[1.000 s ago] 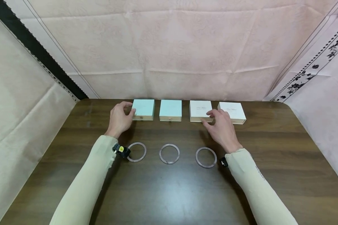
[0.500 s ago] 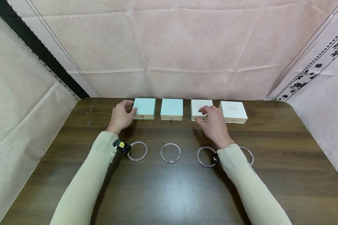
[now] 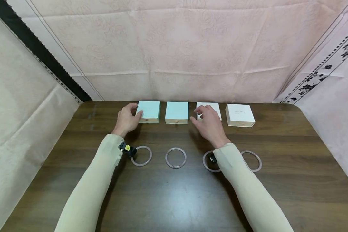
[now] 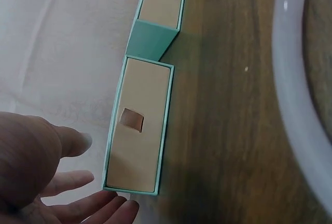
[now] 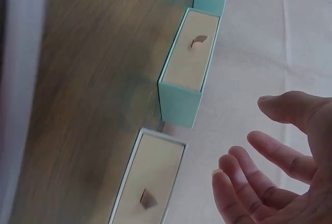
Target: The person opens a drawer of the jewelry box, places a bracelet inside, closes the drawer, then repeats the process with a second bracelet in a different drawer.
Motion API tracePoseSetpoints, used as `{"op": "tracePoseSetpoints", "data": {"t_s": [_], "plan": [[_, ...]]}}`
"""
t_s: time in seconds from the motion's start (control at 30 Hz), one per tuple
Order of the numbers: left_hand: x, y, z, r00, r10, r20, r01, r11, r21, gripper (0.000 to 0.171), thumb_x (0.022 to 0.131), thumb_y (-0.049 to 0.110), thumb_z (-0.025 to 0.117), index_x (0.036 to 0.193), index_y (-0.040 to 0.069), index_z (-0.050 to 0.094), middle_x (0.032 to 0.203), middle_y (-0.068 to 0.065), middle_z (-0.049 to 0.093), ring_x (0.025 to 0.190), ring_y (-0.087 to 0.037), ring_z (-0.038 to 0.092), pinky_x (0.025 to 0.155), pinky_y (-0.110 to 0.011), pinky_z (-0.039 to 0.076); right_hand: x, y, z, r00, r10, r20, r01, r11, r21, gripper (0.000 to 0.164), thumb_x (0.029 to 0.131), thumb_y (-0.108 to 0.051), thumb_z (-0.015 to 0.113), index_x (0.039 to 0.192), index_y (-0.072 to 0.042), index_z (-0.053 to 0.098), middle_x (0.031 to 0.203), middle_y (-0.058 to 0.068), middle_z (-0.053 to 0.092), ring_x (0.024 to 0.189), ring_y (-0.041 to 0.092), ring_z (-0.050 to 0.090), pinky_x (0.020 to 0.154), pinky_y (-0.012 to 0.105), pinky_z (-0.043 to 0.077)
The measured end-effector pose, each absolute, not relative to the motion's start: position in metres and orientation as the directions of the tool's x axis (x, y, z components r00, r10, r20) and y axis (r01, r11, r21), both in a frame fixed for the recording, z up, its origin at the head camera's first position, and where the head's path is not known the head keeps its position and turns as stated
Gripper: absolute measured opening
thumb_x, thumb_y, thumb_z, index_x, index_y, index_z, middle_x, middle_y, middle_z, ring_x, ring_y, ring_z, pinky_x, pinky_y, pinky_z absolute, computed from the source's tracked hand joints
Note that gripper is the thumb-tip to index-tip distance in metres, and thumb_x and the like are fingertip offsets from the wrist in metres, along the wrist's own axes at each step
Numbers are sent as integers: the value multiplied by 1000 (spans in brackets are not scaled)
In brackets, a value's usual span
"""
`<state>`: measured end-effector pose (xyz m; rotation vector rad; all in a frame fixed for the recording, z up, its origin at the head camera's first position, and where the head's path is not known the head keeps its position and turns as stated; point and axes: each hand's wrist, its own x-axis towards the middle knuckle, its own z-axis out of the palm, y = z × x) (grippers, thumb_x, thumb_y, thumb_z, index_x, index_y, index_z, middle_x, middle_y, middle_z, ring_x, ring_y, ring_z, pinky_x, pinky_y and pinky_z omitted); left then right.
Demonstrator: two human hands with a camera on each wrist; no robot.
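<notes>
My left hand (image 3: 126, 119) is at the left side of the leftmost teal drawer-style box (image 3: 149, 111), fingers loosely bent; in the left wrist view its fingertips lie close to the end of that box (image 4: 137, 156), and contact is hard to tell. My right hand (image 3: 210, 125) hovers over the left white box (image 3: 216, 108), partly hiding it, with nothing in its loosely curved fingers. In the right wrist view these fingers (image 5: 241, 182) stand apart from the white box (image 5: 161, 154). A second teal box (image 3: 177, 112) and a second white box (image 3: 240, 114) complete the row.
Pale bangles lie in a row nearer me: one by my left wrist (image 3: 150, 156), one in the middle (image 3: 185, 158), one partly under my right wrist (image 3: 203, 160), one beside my right sleeve (image 3: 260, 161). Cloth (image 3: 174, 48) hangs behind the wooden table (image 3: 174, 193).
My right hand has moved left from between the two white boxes to over the left white one, uncovering the right white box and the rightmost bangle. The left hand has stayed nearly still.
</notes>
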<state>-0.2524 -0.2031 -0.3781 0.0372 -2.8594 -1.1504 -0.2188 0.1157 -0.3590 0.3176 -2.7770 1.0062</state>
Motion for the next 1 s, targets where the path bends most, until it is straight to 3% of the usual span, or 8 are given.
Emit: {"op": "tracePoseSetpoints", "data": {"t_s": [0.53,1.0], "plan": [[-262,-206,-385,-998,-50,39,-9,713,702,54,105,29,55,150,-1,46,141,-23,58,127,-37,56,108,-52,45,-232,86,-362,-958,-193,211,-285,715,-639,31,96,-23,70,118,-1,69,110,17,65,99,31,60,93,45,49],[-269,-214,-387,-1000,-13,5,-6,720,694,56,106,32,53,152,2,44,143,-24,57,129,-37,56,108,-53,46,-241,63,-362,-967,-198,160,-254,693,-674,31,97,-24,71,119,-3,69,117,14,65,107,31,64,94,44,52]]}}
